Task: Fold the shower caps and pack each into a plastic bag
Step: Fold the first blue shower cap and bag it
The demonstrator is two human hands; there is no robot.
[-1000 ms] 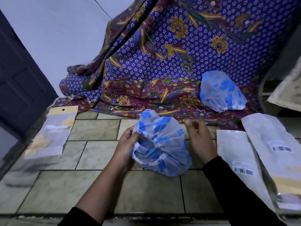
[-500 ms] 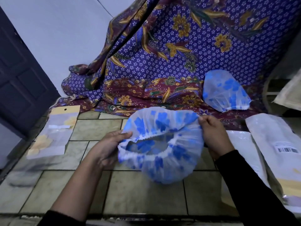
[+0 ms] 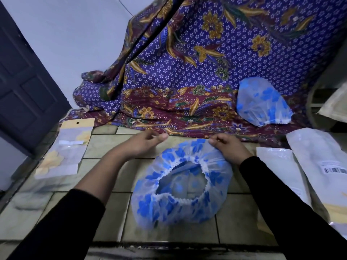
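The shower cap point(image 3: 181, 184) lies spread on the tiled floor point(image 3: 62, 205), its elastic opening facing up. The right hand point(image 3: 230, 148) has its grip pinched together on the cap's far rim. The left hand point(image 3: 144, 142) hangs just left of that pinch, fingers loosely curled and apart, touching nothing.

On the near side of the grip the cap stops short of the dark floor edge. To the left, bare tiles run out to a filled plastic bag point(image 3: 65, 145) with a yellow header, well apart. To the right, two white bags point(image 3: 281, 169) lie close beside the right sleeve. Beyond the grip, patterned cloth point(image 3: 187, 72) drapes onto the floor, with a second shower cap point(image 3: 262, 103) resting on it. A dark door point(image 3: 24, 81) stands far left.

Half a second ago both hands held the cap stretched in the air; now it is down flat and the left hand has let go.
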